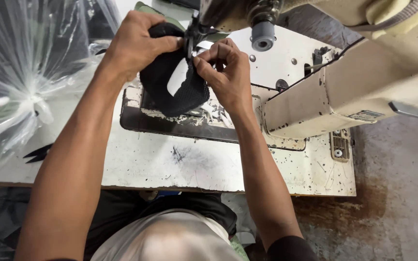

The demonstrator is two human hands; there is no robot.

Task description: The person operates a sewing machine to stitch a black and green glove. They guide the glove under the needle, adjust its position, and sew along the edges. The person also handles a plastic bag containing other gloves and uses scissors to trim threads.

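My left hand (134, 46) grips the top left of a black fabric piece (170, 89) with a white patch in its middle. My right hand (226, 72) pinches the same piece at its right edge, fingertips close under the needle area (192, 36) of a cream sewing machine (354, 92). The fabric curves down over the dark, worn needle plate (170, 123). Both forearms reach up from the bottom of the view.
A chipped white sewing table (194, 164) carries the machine. A large clear plastic bag (25, 72) bulges at the left, with black scissors (37, 153) beside it. A stained concrete floor (397, 193) lies to the right.
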